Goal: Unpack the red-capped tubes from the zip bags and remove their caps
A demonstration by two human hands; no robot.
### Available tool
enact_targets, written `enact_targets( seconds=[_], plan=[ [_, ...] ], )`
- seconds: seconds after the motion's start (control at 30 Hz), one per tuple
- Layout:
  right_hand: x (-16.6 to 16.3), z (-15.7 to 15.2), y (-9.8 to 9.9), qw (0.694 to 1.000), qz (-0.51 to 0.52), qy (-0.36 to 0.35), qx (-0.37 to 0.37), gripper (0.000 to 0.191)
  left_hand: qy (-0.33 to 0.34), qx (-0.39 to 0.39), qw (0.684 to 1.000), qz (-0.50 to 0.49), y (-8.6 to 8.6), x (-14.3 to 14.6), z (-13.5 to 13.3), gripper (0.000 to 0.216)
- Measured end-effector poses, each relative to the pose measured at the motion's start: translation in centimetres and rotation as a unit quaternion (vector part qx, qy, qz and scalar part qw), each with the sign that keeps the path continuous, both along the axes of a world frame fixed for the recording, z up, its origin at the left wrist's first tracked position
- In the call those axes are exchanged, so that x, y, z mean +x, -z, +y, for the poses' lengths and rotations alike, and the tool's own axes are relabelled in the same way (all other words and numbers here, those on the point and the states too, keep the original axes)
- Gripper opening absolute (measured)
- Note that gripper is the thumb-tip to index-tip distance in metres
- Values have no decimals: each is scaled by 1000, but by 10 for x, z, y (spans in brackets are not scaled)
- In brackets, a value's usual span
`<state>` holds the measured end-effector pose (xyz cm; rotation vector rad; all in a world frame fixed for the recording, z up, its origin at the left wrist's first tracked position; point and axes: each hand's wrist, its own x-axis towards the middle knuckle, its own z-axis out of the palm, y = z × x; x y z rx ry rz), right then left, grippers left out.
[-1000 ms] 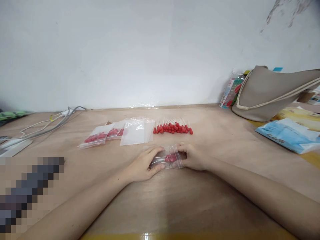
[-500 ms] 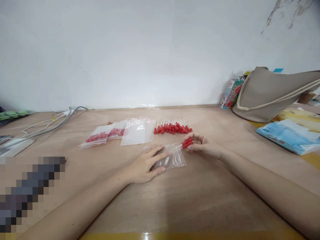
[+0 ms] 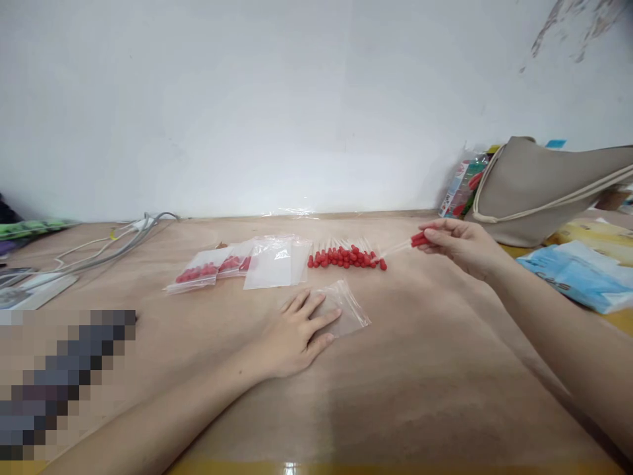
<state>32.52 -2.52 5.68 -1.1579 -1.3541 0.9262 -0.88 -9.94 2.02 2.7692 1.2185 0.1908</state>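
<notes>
My left hand (image 3: 301,333) lies flat with fingers spread, pressing a clear zip bag (image 3: 349,310) onto the table; the bag's mouth faces right. Raised at the right, my right hand (image 3: 457,241) pinches a few red-headed sticks (image 3: 419,239) by their red ends. Their pale stems point left and down toward a pile of similar red-headed sticks (image 3: 346,256), which lies with its red heads toward me. Left of the pile are several clear bags (image 3: 270,264) stacked flat. Beside those, filled bags (image 3: 198,272) show red heads through the plastic.
Cables (image 3: 133,231) and a white device (image 3: 44,293) occupy the left side, with a pixelated dark area below. A grey-beige bag (image 3: 534,198), a bottle (image 3: 462,188) and a blue tissue pack (image 3: 568,270) stand or lie at the right. A wall rises behind the table.
My right hand has moved right and up, drawing the red-headed sticks away from the zip bag's mouth. My left hand stays on the bag, and the view has shifted slightly.
</notes>
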Motion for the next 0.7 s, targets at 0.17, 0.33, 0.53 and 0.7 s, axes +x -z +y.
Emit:
enact_targets(
  seconds=[0.17, 0.33, 0.53, 0.7],
  plan=[
    [-10, 26, 27, 955, -171, 119, 210, 26, -74, 78, 993, -49, -2, 7, -1, 38],
    [-31, 43, 62, 864, -377, 86, 322, 26, 5, 102, 985, -140, 8, -3, 17, 32],
    [-37, 43, 71, 816, -485, 8, 316, 32, 7, 46, 983, -177, 12, -5, 20, 35],
    [-37, 35, 72, 830, -469, 26, 301, 37, -114, 6, 964, -240, 12, -4, 21, 32]
  ],
)
